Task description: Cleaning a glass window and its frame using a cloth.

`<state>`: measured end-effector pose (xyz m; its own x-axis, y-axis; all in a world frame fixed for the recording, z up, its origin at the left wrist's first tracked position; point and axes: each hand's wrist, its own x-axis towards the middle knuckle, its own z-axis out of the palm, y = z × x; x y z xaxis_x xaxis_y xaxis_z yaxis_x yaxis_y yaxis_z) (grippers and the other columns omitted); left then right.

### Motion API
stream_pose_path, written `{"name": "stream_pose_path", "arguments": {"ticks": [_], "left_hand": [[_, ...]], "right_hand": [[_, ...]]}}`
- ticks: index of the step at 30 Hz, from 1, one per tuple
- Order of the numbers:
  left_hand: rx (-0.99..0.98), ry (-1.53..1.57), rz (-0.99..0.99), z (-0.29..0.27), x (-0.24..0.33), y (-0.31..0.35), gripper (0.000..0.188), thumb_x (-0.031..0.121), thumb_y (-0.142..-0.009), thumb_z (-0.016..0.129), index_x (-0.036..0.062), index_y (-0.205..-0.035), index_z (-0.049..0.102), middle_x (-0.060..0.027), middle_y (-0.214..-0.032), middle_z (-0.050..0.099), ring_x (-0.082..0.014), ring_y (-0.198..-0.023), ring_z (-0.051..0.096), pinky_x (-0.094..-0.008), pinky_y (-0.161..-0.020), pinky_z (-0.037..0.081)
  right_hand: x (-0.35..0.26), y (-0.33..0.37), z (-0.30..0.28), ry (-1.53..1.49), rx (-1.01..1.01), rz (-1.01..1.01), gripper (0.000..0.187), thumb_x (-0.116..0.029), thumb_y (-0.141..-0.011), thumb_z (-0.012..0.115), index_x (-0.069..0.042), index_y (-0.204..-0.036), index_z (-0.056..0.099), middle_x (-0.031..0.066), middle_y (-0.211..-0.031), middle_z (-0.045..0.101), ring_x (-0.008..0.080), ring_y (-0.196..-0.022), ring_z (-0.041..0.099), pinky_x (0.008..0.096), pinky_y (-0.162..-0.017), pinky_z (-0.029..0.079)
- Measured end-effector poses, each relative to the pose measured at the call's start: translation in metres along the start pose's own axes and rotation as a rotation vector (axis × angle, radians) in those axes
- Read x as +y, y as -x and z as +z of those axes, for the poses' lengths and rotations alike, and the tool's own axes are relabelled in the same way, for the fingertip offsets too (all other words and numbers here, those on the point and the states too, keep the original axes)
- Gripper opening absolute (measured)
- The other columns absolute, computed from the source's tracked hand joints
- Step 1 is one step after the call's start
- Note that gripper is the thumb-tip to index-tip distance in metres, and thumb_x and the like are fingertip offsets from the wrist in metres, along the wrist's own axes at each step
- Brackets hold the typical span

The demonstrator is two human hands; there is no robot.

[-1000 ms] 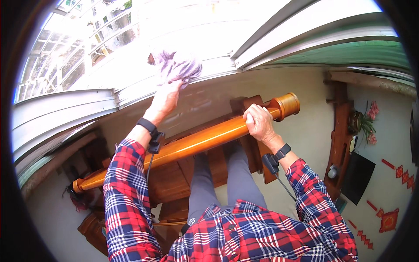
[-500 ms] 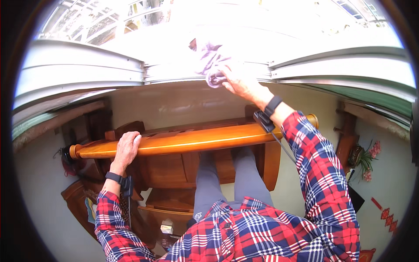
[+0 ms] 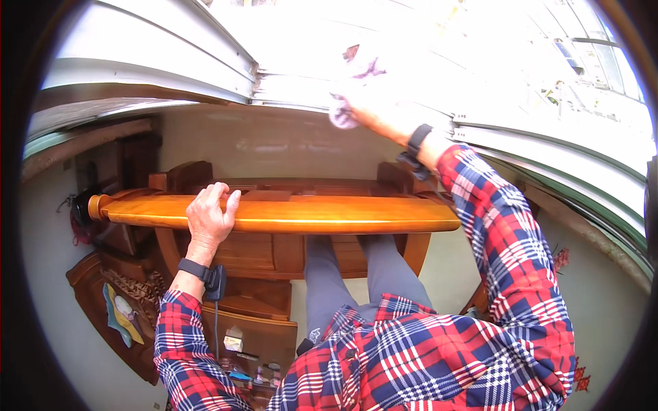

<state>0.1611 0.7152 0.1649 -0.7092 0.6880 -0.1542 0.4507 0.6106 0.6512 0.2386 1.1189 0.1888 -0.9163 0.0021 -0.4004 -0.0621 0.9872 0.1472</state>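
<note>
My left hand (image 3: 211, 216) is closed over the top of an orange-brown wooden rail (image 3: 336, 214), left of its middle, with the thumb apart from the fingers. The rail runs crosswise in front of my legs. My right hand (image 3: 370, 118) reaches out to the window sill, closed on a crumpled pale purple cloth (image 3: 343, 114). Glare washes out much of the cloth and the fingers. Beneath the cloth lies the white window track (image 3: 295, 89).
A white sliding window frame (image 3: 157, 61) fills the far left; more white tracks (image 3: 534, 147) run along the right. Below the rail is a wooden bench (image 3: 253, 253). A low wooden table (image 3: 267, 329) at lower left bears a small box (image 3: 233, 340) and several small things.
My view has turned, so the window frame and rail appear shifted. My right hand and the cloth have moved along the sill. My left hand stays on the rail.
</note>
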Motion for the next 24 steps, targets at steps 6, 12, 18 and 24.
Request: {"name": "stream_pose_path", "arguments": {"ticks": [6,12,18,24], "left_hand": [[-0.059,-0.029,-0.044,-0.004,0.010,-0.002,0.027,0.034,-0.092,0.066,0.0088,-0.083,0.062,-0.0075,-0.076,0.064,-0.0296,-0.074,0.064,-0.0413,-0.066,0.051],[-0.102,-0.029,-0.084,0.000,0.007,-0.003,0.029,0.036,-0.093,0.064,0.0096,-0.081,0.061,-0.0074,-0.074,0.065,-0.0293,-0.074,0.065,-0.0423,-0.066,0.051],[-0.078,-0.044,-0.075,-0.014,0.001,0.006,0.026,0.033,-0.091,0.065,0.0092,-0.080,0.060,-0.0074,-0.074,0.064,-0.0290,-0.073,0.065,-0.0409,-0.064,0.051],[-0.032,-0.014,-0.034,-0.005,-0.002,-0.001,0.025,0.030,-0.088,0.067,0.0088,-0.079,0.059,-0.0076,-0.074,0.063,-0.0288,-0.072,0.064,-0.0411,-0.064,0.051]], "right_hand": [[0.006,-0.049,0.119,-0.930,0.617,0.023,0.027,-0.025,-0.088,0.069,-0.003,-0.103,0.064,0.0152,-0.081,0.065,0.0296,-0.073,0.064,0.0436,-0.066,0.052],[0.191,0.046,0.133,0.279,0.824,0.149,0.036,-0.028,-0.094,0.065,0.004,-0.111,0.064,0.0216,-0.092,0.069,0.0346,-0.091,0.069,0.0416,-0.079,0.055],[0.116,0.037,-0.024,-0.383,0.786,0.377,0.037,-0.033,-0.090,0.069,-0.002,-0.110,0.064,0.0194,-0.092,0.068,0.0342,-0.085,0.067,0.0440,-0.074,0.053],[0.062,0.068,0.003,-0.193,0.070,0.148,0.044,-0.035,-0.094,0.067,-0.009,-0.128,0.060,0.0169,-0.102,0.068,0.0335,-0.095,0.065,0.0445,-0.084,0.052]]}}
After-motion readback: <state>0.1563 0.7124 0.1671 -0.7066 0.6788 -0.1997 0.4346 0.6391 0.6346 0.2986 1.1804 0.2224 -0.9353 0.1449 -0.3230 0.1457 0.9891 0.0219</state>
